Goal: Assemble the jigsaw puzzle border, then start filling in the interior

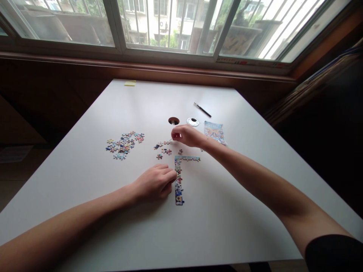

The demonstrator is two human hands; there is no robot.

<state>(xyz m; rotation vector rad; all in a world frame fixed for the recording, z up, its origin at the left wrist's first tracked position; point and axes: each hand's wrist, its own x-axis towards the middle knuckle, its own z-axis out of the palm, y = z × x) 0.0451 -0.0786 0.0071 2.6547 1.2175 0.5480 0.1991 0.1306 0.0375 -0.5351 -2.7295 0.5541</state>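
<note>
one table (pixel 227 219) bears one l-shaped puzzle (pixel 178 189) near two hands (pixel 155 181) (pixel 185 135).

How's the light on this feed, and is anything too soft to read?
All in the head view: the window is blown out in places; the far tabletop has a pale sheen; soft shadow lies under the left forearm; the right background is nearly black; prints on loose puzzle pieces are too small to read.

No readable text; print on the colourful packet (pixel 214 131) too blurred.
</note>
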